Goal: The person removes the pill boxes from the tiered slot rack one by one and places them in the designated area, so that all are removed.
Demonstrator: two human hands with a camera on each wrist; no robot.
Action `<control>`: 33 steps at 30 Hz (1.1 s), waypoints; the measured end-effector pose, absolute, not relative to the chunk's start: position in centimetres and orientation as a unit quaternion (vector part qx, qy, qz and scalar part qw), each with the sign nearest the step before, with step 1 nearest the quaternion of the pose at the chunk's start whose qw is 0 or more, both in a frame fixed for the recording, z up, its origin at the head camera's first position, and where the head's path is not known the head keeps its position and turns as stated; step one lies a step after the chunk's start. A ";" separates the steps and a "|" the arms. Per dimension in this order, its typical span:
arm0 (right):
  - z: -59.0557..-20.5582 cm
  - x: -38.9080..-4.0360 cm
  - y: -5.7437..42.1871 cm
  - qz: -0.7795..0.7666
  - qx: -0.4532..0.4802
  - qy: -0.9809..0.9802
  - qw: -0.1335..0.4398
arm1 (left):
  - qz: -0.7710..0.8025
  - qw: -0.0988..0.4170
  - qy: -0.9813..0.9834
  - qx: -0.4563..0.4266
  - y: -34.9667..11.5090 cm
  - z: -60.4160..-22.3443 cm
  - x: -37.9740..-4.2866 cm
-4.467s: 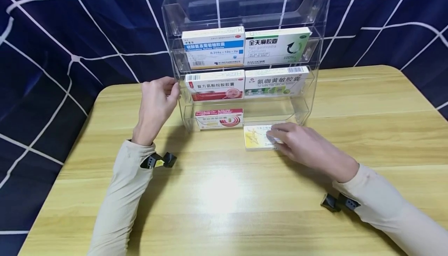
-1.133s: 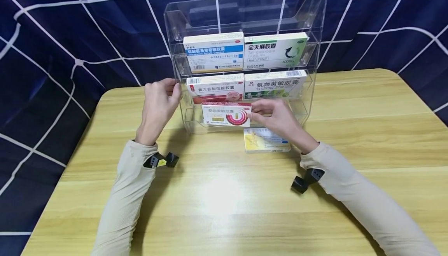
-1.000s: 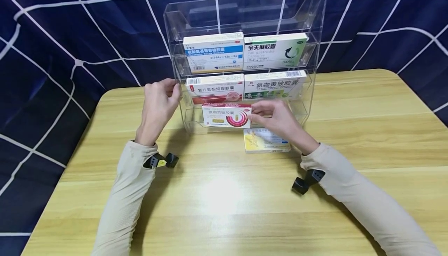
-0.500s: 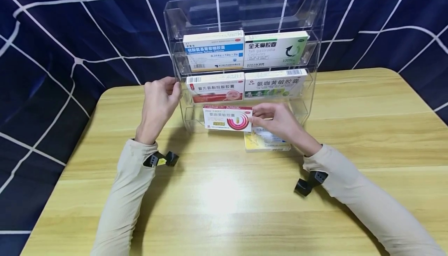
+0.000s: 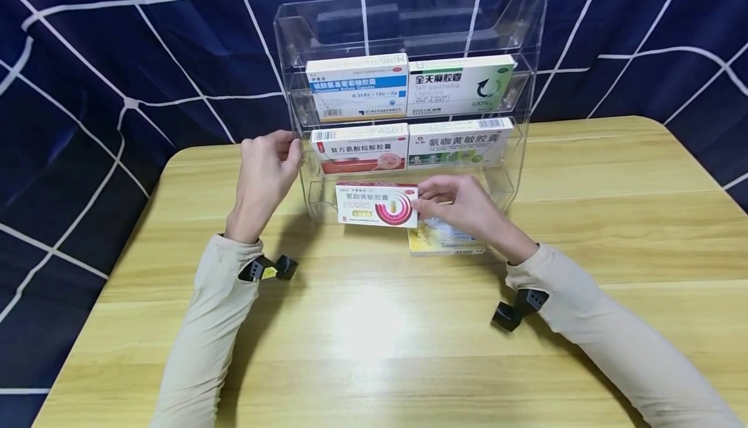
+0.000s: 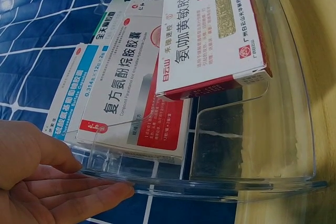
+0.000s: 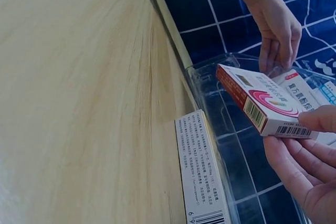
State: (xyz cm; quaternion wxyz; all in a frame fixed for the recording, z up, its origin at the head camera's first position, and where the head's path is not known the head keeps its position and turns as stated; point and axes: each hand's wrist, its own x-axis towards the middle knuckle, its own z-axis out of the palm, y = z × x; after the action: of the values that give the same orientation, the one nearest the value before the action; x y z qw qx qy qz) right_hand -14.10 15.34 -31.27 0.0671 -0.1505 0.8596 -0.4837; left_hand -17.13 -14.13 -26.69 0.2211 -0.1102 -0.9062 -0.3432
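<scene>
My right hand (image 5: 467,204) pinches the right end of a white medicine box (image 5: 374,206) with a dark red top and pink rings. In the head view it hangs in front of the bottom tier of a clear acrylic display rack (image 5: 409,22); the right wrist view shows thumb (image 7: 317,119) above and fingers below the box. My left hand (image 5: 264,175) holds the rack's left side edge, pinched between thumb and fingers in the left wrist view. A yellow-and-white medicine box (image 5: 447,236) lies flat on the table before the rack, partly behind my right hand.
On the rack's upper tier stand a blue-and-white box (image 5: 358,87) and a green-and-white box (image 5: 460,87). The middle tier bears a red-and-white box (image 5: 359,149) and a white box with green (image 5: 460,142). A dark blue gridded cloth (image 5: 631,19) hangs behind the wooden table (image 5: 350,369).
The pink-ringed box, earlier standing in the bottom tier, is out in my right hand and has come lower. My right hand was first at the yellow-and-white box. My left hand stays put.
</scene>
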 end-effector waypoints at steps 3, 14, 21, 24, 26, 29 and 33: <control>-31.2 -14.0 15.2 -0.487 -0.143 0.857 0.086 | -0.346 0.222 -0.905 -0.109 -14.2 -26.8 -17.1; -31.4 -13.8 14.5 -0.519 -0.123 0.832 0.150 | -0.352 0.222 -0.903 -0.110 -14.2 -27.0 -17.0; -31.9 -14.0 14.3 -0.555 -0.130 0.799 0.192 | -0.349 0.224 -0.903 -0.110 -14.2 -27.0 -16.9; -32.1 -14.0 14.2 -0.561 -0.142 0.789 0.206 | -0.348 0.226 -0.903 -0.111 -14.2 -27.1 -16.9; -32.2 -13.9 14.1 -0.559 -0.144 0.788 0.215 | -0.348 0.227 -0.903 -0.112 -14.2 -27.1 -17.0; -32.3 -13.9 13.8 -0.555 -0.145 0.787 0.225 | -0.350 0.229 -0.901 -0.114 -14.2 -27.0 -17.0; -32.4 -13.9 13.3 -0.546 -0.145 0.792 0.231 | -0.354 0.227 -0.900 -0.113 -14.1 -26.8 -17.0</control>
State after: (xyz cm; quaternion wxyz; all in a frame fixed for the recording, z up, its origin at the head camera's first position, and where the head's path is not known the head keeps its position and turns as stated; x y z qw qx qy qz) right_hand -13.91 13.28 -32.38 0.2315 -0.1446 0.7924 -0.5455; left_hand -17.04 -14.09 -26.85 0.2268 -0.1133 -0.9003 -0.3540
